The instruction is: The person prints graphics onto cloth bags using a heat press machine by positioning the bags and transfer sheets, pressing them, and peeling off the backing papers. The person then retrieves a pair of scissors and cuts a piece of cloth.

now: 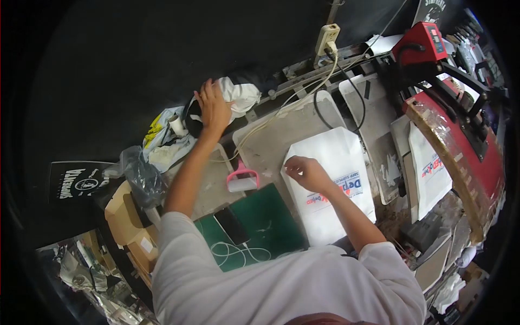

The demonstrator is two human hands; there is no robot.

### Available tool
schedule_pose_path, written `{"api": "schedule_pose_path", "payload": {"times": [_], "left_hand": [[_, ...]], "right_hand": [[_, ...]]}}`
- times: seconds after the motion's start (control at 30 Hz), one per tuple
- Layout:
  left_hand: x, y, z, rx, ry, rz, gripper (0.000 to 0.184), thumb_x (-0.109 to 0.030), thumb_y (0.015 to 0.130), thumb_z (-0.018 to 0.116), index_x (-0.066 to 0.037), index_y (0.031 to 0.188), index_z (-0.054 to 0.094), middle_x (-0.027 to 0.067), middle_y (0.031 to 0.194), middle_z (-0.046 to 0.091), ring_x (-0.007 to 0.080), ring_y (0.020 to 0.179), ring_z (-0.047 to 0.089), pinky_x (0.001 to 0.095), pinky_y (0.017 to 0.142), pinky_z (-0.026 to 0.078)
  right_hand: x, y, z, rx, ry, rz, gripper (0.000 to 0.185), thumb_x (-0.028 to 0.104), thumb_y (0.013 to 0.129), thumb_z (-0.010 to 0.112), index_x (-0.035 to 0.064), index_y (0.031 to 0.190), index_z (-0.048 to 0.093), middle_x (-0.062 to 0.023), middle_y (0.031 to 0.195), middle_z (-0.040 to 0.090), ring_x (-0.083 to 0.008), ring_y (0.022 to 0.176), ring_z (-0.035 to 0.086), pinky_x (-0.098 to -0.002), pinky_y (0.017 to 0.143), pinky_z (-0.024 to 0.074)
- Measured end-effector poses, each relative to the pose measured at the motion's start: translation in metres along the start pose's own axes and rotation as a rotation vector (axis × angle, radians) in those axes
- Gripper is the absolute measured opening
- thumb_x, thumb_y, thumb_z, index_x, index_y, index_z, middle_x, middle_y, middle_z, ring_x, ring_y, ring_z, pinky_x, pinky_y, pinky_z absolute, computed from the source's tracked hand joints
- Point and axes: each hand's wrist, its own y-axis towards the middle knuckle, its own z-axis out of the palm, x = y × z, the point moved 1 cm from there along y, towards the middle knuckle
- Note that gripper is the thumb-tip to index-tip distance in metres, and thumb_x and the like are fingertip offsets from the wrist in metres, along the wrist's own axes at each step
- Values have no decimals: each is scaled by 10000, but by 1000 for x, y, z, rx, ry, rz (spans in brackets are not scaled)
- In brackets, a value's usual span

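My left hand (215, 110) reaches to the back of the table with its fingers stretched out, over a dark round container whose inside is mostly hidden. Crumpled white sheet material (241, 97) lies against the thumb side of that hand. My right hand (307, 174) is curled, fingertips together, above the left edge of a white bag (336, 149) printed in blue and red. Whether something small is between those fingers I cannot make out. Left of the bag lies a pink-handled scraper or roller (242, 174). A phone (231, 226) with a white cable rests on a green mat (276, 219).
A red heat press (460, 146) stands at the right, its upper plate raised, with another printed white bag (431, 170) beneath. Cables run from a power outlet (327, 39) across grey boards. Plastic wrapping (142, 174) and an open cardboard box (127, 216) sit at the left.
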Motion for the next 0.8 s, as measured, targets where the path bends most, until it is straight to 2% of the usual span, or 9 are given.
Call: {"api": "schedule_pose_path", "payload": {"times": [0.03,0.1,0.27,0.37,0.5,0.63,0.7,0.77,0.8], "left_hand": [[-4,-10,-3,-142,74,103,861,-308,700,829,-84,1422,417,177,1398,403,388,1328,368,637,1114,250],[-22,-23,-3,-42,-162,95,896,-359,667,845,-213,1443,421,145,1409,389,367,1333,352,669,1115,217],[-32,1,48,-47,-188,-75,791,-569,660,801,-187,1311,566,127,1269,525,357,1257,456,635,1074,291],[-32,9,48,12,-151,-74,758,-620,658,784,-167,1245,625,125,1259,569,339,1244,478,558,994,363],[-19,9,56,-70,-103,14,652,-609,758,715,-197,1254,618,147,1265,569,352,1209,502,569,997,364],[-11,-13,-1,-361,-398,-32,534,-350,765,806,-73,1182,620,149,1162,632,333,1116,566,490,969,407],[-25,-62,-29,-440,-588,-313,384,-161,775,789,-30,1096,625,120,1022,666,255,958,624,385,853,480],[-53,-119,-29,-197,-940,-447,195,-94,829,723,-19,990,641,76,884,661,172,820,623,319,736,499],[-70,-144,-27,-4,-992,-343,165,-103,846,714,-15,970,650,63,857,658,149,795,616,304,728,498]], "right_hand": [[-6,0,3,2,-5,29,163,87,858,655,3,994,682,-130,932,708,-243,814,697,-342,753,552],[-12,-3,8,65,-40,45,167,93,859,654,6,999,683,-132,939,709,-249,818,697,-346,749,552],[-33,-24,13,101,-36,73,165,95,860,656,5,997,681,-136,913,708,-254,802,697,-348,739,552],[-43,-47,12,100,-30,117,172,110,864,666,6,1000,678,-130,888,706,-248,782,696,-341,723,552],[-31,-74,-4,104,-18,187,205,138,874,684,7,1031,671,-132,888,707,-231,790,695,-324,722,548],[-21,-138,-34,45,-12,128,226,151,872,702,14,1050,672,-115,887,708,-197,810,689,-315,735,543],[-35,-178,-47,-12,137,212,249,172,863,726,22,1055,675,-91,881,705,-163,818,674,-309,745,540],[-53,-219,-58,6,118,263,258,178,860,731,23,1057,674,-83,874,703,-157,810,668,-307,742,539],[-59,-234,-61,23,89,314,267,185,857,737,23,1060,674,-75,868,701,-151,802,663,-305,740,539]]}}
